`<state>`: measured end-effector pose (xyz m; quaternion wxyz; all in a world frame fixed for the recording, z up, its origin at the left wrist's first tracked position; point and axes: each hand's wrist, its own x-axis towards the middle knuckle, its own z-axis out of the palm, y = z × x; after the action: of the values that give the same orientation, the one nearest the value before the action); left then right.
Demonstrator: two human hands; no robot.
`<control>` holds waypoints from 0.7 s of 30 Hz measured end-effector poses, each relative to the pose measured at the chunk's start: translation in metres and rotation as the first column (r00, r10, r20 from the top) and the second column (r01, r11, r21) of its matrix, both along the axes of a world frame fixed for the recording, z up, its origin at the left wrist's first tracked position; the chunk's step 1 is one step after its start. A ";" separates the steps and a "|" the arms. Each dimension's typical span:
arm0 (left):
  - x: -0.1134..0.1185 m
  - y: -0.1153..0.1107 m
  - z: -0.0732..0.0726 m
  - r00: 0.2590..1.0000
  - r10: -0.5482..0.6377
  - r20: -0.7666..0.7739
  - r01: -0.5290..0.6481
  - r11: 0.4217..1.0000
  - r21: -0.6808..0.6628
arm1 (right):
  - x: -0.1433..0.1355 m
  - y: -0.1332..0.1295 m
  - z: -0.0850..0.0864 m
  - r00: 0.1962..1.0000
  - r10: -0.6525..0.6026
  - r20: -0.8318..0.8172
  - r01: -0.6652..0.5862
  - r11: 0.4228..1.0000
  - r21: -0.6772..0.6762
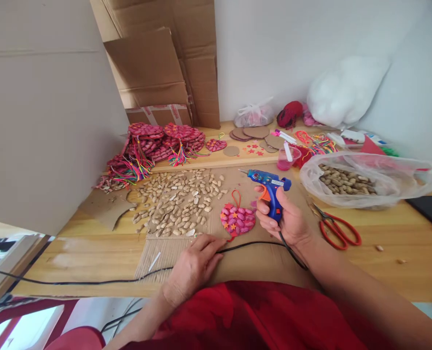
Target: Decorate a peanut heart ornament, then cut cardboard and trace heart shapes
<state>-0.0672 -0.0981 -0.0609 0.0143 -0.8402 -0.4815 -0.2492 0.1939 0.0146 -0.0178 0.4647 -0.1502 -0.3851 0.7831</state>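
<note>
In my right hand (285, 214) is a blue glue gun (272, 187) with an orange trigger; its nozzle points left over the cardboard. Just below and left of it lies a pink heart-shaped ornament (240, 221), covered in pink peanut shells with orange stars and topped by a red-orange loop. My left hand (197, 262) rests low on the cardboard sheet (252, 267), fingers stretched out. Its fingertips reach a short red cord (231, 238) at the heart's lower tip. A black cable (252, 244) runs from the glue gun and passes by my left hand.
Loose peanut shells (179, 199) spread at left, with finished pink ornaments (161, 141) piled behind. Red-handled scissors (337, 231) and a plastic bag (310, 170) of peanuts lie at right. Cardboard discs (255, 132), small red stars (255, 149) and a pink cup (286, 158) stand behind.
</note>
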 end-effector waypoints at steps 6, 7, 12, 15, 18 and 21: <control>0.000 -0.006 0.006 0.999 -0.012 -0.042 0.012 1.000 -0.008 | 0.005 0.001 0.003 1.000 -0.016 0.010 0.016 1.000 0.006; 0.000 -0.007 0.007 0.999 -0.019 -0.043 0.019 1.000 -0.002 | 0.006 0.001 0.003 1.000 -0.017 0.012 0.017 1.000 0.005; -0.003 -0.011 0.005 1.000 -0.002 -0.011 0.002 1.000 0.009 | 0.006 0.001 0.004 1.000 -0.012 0.009 0.012 1.000 -0.007; -0.002 -0.009 0.002 1.000 -0.015 -0.021 0.015 1.000 -0.006 | 0.005 -0.001 0.004 1.000 0.007 0.004 -0.007 1.000 -0.019; 0.001 -0.005 0.002 0.997 -0.050 -0.059 0.050 0.999 -0.001 | 0.003 -0.003 0.004 1.000 0.025 -0.014 -0.026 0.999 -0.025; 0.009 0.002 0.004 0.995 -0.059 -0.083 0.059 0.998 0.002 | 0.002 -0.004 0.001 0.998 0.044 -0.040 -0.044 0.999 -0.013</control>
<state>-0.0586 -0.0964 -0.0565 0.0290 -0.8637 -0.4547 -0.2155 0.1955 0.0105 -0.0171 0.4539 -0.1293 -0.3737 0.7985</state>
